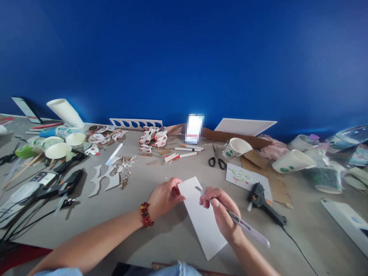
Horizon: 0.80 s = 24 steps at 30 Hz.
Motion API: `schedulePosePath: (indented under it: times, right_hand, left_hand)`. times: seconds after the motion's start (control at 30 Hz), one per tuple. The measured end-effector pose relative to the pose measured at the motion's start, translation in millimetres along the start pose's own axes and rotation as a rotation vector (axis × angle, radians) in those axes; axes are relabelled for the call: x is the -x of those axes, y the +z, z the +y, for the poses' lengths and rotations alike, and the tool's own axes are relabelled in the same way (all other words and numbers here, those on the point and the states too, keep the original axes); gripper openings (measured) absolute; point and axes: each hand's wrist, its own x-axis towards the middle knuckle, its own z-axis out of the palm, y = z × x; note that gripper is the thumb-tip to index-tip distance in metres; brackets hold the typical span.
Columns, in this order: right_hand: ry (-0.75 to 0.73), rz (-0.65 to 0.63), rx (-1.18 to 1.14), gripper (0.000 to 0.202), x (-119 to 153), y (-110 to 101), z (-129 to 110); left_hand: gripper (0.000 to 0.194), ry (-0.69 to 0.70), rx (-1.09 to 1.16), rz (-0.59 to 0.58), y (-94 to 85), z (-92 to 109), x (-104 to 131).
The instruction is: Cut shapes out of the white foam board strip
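A white rectangular sheet point(201, 226) of card or foam board is in front of me, slanting from upper left to lower right. My left hand point(166, 196), with a red bead bracelet on the wrist, is closed on the sheet's upper left edge between thumb and fingers. Over the upper right part of the sheet, my right hand point(221, 212) grips a slim grey craft knife point(253, 232) like a pen. Its pointed tip is over the sheet's top end; whether it touches the surface I cannot tell.
A glue gun point(263, 201) with a trailing cord lies right, near black scissors point(217, 159) and a drawing point(235, 176). Pens point(185, 150), white-and-red bird-like cutouts point(152, 138) and a lit phone point(194, 128) are ahead. Paper cups point(241, 146) and another glue gun point(64, 184) flank the work.
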Motion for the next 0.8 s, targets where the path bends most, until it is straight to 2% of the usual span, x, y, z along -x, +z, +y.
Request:
schedulePosePath:
  times: [0.07, 0.13, 0.27, 0.4, 0.8]
  right_hand:
    - [-0.001, 0.106, 0.014, 0.025, -1.3, 2.4, -4.8]
    - [0.047, 0.135, 0.053, 0.026, -3.3, 3.2, -9.9]
    - [0.073, 0.096, 0.206, 0.02, -4.1, -0.6, -19.5]
    - [0.001, 0.177, 0.282, 0.018, -3.0, -5.0, -24.3]
    - [0.01, 0.166, 0.281, 0.017, -5.2, 0.1, -12.0]
  left_hand:
    - [0.034, 0.036, -0.06, 0.038, 1.0, -1.4, -0.7]
    - [0.032, 0.042, -0.121, 0.071, 1.4, -3.0, -2.4]
    - [0.031, 0.043, -0.175, 0.09, 0.9, -4.8, -5.9]
    - [0.031, 0.061, -0.142, 0.083, -0.9, -5.4, -7.0]
    - [0.026, 0.068, -0.174, 0.002, -4.5, -3.0, -8.6]
